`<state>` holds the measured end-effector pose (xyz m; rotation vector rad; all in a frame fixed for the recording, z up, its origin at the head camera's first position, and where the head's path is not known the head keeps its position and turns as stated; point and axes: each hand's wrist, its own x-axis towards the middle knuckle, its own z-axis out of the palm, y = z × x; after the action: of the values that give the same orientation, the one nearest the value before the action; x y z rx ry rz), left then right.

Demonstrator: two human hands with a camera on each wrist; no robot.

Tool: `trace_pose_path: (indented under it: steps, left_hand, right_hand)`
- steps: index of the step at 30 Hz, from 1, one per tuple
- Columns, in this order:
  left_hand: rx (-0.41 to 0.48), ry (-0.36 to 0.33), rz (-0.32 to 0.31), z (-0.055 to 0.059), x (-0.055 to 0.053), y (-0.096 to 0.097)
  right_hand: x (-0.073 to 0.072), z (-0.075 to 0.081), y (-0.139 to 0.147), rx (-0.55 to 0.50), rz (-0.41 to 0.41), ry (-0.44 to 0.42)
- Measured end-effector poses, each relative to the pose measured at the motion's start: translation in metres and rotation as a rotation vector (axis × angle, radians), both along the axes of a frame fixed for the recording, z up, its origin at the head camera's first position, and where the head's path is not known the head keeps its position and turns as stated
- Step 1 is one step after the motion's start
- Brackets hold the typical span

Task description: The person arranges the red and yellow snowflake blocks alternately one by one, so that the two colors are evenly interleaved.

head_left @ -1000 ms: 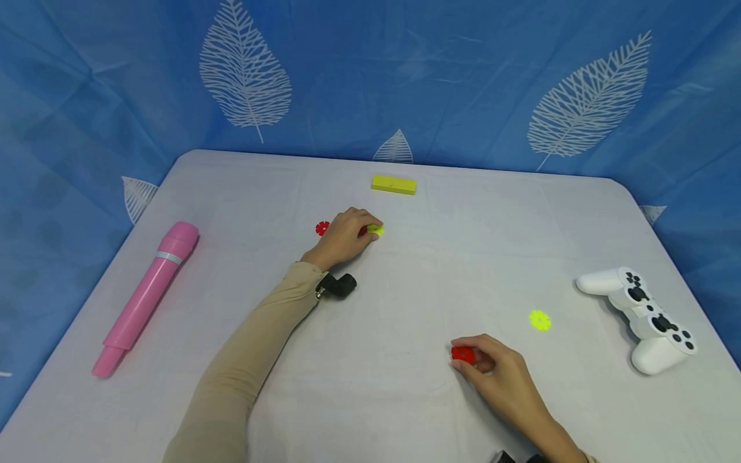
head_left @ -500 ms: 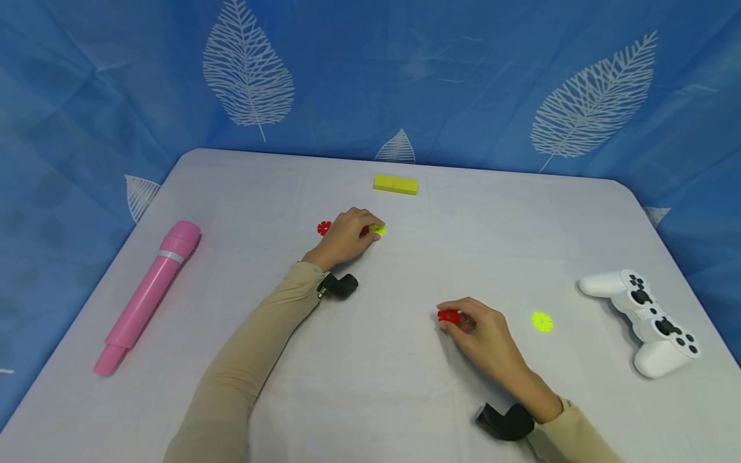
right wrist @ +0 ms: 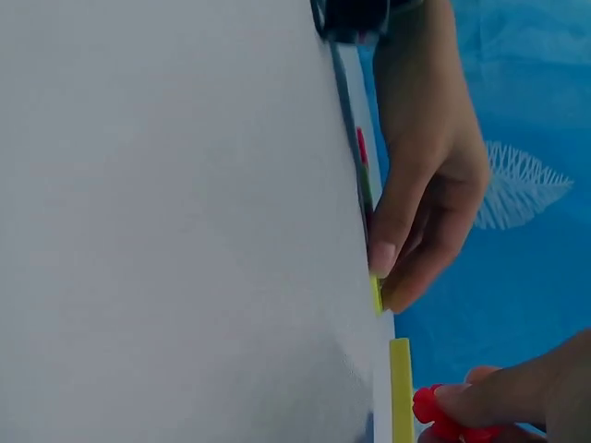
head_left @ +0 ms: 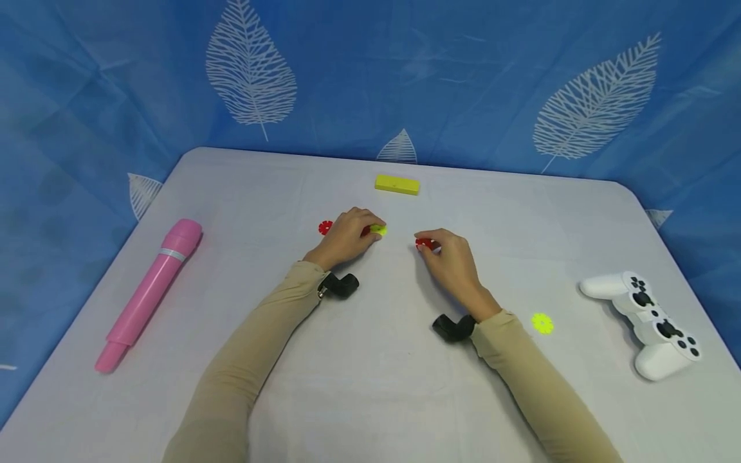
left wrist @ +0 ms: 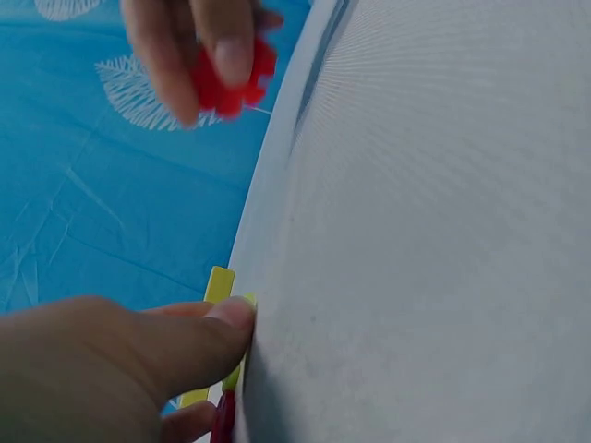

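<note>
My left hand [head_left: 346,235] pinches a yellow notched disc [head_left: 379,229] low over the table, thumb towards me. At the other side of that hand a red notched disc [head_left: 325,227] shows flat on the table. In the right wrist view, a thin line of red, green and yellow edges runs beneath the left hand. My right hand [head_left: 454,263] pinches a red notched disc [left wrist: 235,88] between thumb and fingers, a short way right of the yellow one. The two held discs are apart.
A yellow bar-shaped block [head_left: 397,184] lies near the far edge, beyond both hands. Another yellow notched disc [head_left: 542,323] lies right of the right forearm. A white game controller [head_left: 642,321] is at far right, a pink microphone-shaped tube [head_left: 152,292] at far left.
My right hand has moved forward and left with the red disc, from the near right up beside the left hand. The left hand stays on the yellow disc.
</note>
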<state>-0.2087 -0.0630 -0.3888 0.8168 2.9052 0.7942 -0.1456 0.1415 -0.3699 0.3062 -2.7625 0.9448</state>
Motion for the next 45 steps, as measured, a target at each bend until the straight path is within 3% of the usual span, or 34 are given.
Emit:
trace_pose_path:
  steps: [7,15,21,31,45]
  left_hand:
    - [-0.006,0.019,-0.013,-0.002,-0.001,0.000]
    - [0.012,0.033,-0.016,-0.004,-0.002,-0.002]
    - [0.016,0.035,-0.017,-0.004,-0.002,-0.002]
    - [0.023,0.037,-0.019,-0.003,-0.002,-0.003]
    - [0.021,0.024,-0.011,-0.003,-0.002,-0.002]
  right_hand:
    - [-0.036,-0.003,-0.021,-0.064,0.000,-0.118]
    - [-0.057,-0.006,-0.037,-0.115,0.000,-0.194]
    - [-0.059,-0.008,-0.041,-0.103,-0.026,-0.274]
    - [-0.060,-0.009,-0.041,-0.048,-0.061,-0.266]
    - [-0.056,-0.011,-0.039,-0.031,-0.031,-0.276]
